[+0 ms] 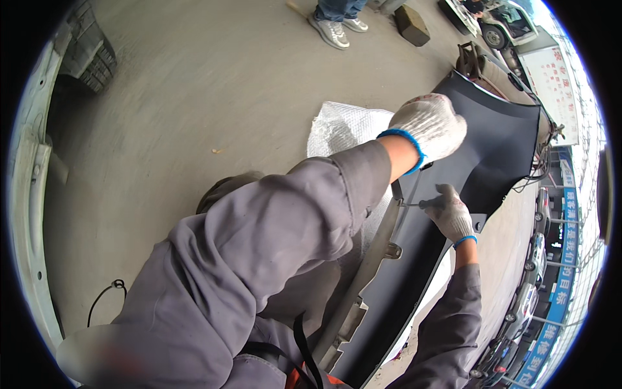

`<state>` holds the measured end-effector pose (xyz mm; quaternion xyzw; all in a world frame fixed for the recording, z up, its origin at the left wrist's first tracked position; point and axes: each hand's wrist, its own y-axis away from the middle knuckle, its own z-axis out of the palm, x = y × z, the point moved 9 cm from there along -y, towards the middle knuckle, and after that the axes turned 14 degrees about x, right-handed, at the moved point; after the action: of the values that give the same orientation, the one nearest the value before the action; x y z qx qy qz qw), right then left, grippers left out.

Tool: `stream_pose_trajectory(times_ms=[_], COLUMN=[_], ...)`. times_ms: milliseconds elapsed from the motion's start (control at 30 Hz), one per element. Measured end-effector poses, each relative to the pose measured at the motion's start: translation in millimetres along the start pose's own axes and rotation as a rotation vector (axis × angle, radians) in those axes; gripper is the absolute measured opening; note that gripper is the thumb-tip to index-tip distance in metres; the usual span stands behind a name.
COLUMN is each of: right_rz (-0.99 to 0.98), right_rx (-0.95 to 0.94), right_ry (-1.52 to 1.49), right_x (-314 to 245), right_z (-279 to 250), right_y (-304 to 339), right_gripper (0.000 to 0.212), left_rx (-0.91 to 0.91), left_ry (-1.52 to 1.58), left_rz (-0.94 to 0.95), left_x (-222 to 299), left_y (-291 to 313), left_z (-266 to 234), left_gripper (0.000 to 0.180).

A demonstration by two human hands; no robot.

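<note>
A large dark grey car body panel (483,133), like a bumper cover, runs in front of me from the lower middle to the upper right. My left hand (431,123), in a white knit glove with a blue cuff, is closed in a fist over the panel's upper part. What lies inside that fist is hidden. Lower down, my right hand (448,212), gloved alike, pinches a thin metal rod (411,205). The rod's far end meets the panel's left edge, near a pale strip with tabs (369,272).
White padded sheeting (337,129) lies under the panel. A metal stand (476,61) with cables is at its far end. Another person's shoes (334,32) and a brown block (412,26) are beyond. A vehicle edge (29,175) borders the left; parked cars (534,253) line the right.
</note>
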<state>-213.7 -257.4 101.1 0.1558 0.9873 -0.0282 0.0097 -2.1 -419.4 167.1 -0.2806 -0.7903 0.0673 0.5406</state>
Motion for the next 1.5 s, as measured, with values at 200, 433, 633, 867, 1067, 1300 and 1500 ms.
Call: stream_pose_trajectory(times_ms=[200,433,633,867,1067,1300,1500], right_rz=[0.088,-0.065,0.163,0.253,0.015,0.269,0.298], right_rx=[0.008,0.034,0.075,0.007,0.131,0.025,0.063], right_ry=[0.295,-0.046,0.094,0.17,-0.135,0.118,0.047], right_x=[-15,-29,-12,-15,-3,0,10], right_z=[-2,5,1,10,13,12,12], right_y=[-12,-15,-12,-19,-11,-15,-7], right_gripper=[0.039,0.029,0.031,0.033,0.03,0.045,0.044], left_rx=[-0.101,-0.033,-0.093,-0.055,-0.13,-0.504,-0.355], left_ry=[0.178,0.319,0.238,0.283,-0.048,-0.323,0.106], left_rz=[-0.215,-0.418,-0.386,-0.505,0.04,-0.163,-0.638], left_x=[-3,-9,-12,-28,-71,-195,-172], left_y=[9,15,10,9,-15,100,157], left_z=[1,-8,-9,1,100,223,274], left_gripper=[0.039,0.043,0.054,0.04,0.021,0.026,0.042])
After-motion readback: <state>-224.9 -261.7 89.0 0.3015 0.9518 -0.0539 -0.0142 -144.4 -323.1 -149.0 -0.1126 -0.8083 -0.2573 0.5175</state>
